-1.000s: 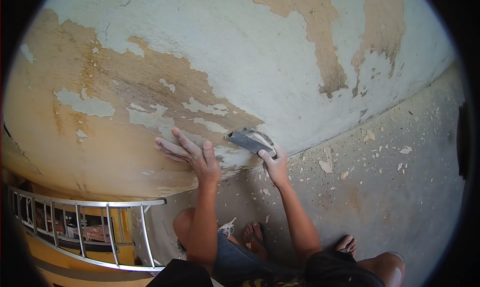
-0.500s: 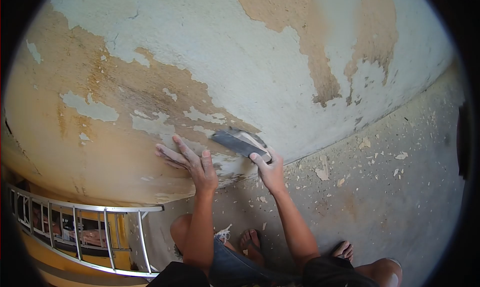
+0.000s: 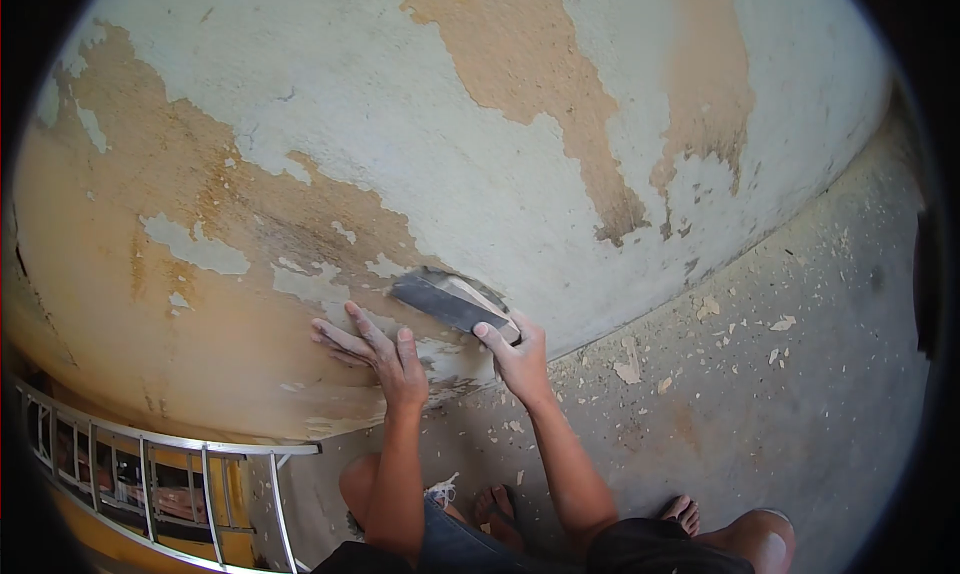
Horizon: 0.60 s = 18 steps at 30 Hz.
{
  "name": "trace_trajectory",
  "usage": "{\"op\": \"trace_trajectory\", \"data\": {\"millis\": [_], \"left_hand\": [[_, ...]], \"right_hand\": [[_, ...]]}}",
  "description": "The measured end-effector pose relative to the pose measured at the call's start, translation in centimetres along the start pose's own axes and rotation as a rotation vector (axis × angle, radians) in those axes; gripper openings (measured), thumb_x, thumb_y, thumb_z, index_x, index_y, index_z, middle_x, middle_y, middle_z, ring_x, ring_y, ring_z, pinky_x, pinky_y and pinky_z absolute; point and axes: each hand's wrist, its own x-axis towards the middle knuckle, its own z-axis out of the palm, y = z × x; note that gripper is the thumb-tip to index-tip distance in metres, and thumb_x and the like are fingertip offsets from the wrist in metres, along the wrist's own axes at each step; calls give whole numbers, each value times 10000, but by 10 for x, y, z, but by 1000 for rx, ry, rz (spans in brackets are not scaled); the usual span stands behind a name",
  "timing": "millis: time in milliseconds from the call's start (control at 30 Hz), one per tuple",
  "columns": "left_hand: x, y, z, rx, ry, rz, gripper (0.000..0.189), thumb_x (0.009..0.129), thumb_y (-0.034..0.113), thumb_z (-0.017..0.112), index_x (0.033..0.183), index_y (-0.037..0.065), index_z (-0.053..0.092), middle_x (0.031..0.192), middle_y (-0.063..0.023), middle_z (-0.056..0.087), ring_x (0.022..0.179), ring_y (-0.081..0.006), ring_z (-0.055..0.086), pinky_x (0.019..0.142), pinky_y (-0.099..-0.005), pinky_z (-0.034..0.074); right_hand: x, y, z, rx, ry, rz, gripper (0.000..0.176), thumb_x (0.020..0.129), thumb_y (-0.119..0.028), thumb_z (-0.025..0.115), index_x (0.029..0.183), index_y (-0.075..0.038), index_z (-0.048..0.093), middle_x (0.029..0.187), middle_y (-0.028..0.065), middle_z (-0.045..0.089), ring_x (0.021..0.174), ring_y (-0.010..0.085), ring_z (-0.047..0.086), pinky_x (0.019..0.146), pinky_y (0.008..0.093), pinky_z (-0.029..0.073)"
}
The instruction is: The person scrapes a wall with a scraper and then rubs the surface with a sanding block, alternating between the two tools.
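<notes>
My right hand (image 3: 520, 364) grips the near end of a sanding block (image 3: 450, 304), thumb on top and fingers round the far side. Dark grey abrasive paper covers the block's near face, and a pale side shows behind it. The block rests against the peeling wall (image 3: 480, 184), over the lower tip of a bare tan patch. Just left of it, my left hand (image 3: 378, 362) lies against the wall with fingers spread, holding nothing. Both hands look dusty.
A metal ladder (image 3: 180, 439) lies along the lower left. Paint flakes (image 3: 628, 362) litter the grey concrete floor (image 3: 740, 444) on the right. My sandalled feet (image 3: 495, 509) stand near the wall's base.
The view has shifted, so the wall appears lower and further left. Against the wall, the sanding block has slid slightly upward in my right hand's grip. My left hand stays spread on the wall.
</notes>
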Motion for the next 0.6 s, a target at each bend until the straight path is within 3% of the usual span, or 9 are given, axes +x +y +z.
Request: {"op": "trace_trajectory", "data": {"millis": [67,267,333,400,467,533,600], "left_hand": [[3,2,-1,12,10,16,786,995,464,376,1595,65,62,1589,-303,-217,1456,-504,-216,1119,-650,-127],[-3,1,-12,-7,-67,20,771,999,434,385,1593,60,65,1585,-312,-219,1447,-533,-205,1115,-666,-114],[-4,1,-12,-32,-61,25,774,997,433,389,1592,58,67,1584,-314,-218,1445,-539,-201,1113,-669,-114],[0,4,-10,-12,-58,10,775,994,433,392,1591,53,76,1583,-316,-217,1446,-540,-195,1115,-669,-109],[1,7,-12,-4,-50,6,773,995,432,393,1591,54,78,1583,-314,-219,1447,-537,-194,1115,-669,-108],[5,9,-12,-5,-54,12,770,996,432,393,1591,56,81,1583,-313,-220,1448,-533,-194,1115,-669,-107],[1,10,-16,-5,-74,13,759,1000,428,391,1594,67,85,1585,-310,-217,1451,-528,-191,1116,-671,-103]], "right_hand": [[1,44,-16,-9,-1,17,343,873,-331,757,905,3,686,716,23,651,689,73,561,640,250,446],[-5,25,-16,-63,33,80,341,868,-326,761,891,5,682,729,15,654,694,73,556,634,250,437],[1,-6,-1,22,-11,-18,323,876,-315,756,896,0,685,736,6,655,685,68,551,628,245,430],[6,12,-10,1,-9,-32,302,888,-305,748,897,-9,688,740,-2,652,673,62,539,624,238,424],[8,56,-26,86,38,24,289,893,-299,743,906,-15,691,736,-6,650,647,48,514,593,228,401],[8,58,-28,71,40,43,294,896,-299,740,924,-11,690,719,-17,643,621,41,492,565,229,383],[0,45,-13,76,94,-26,372,902,-385,731,810,-38,633,612,-59,517,489,25,401,451,221,272]]}}
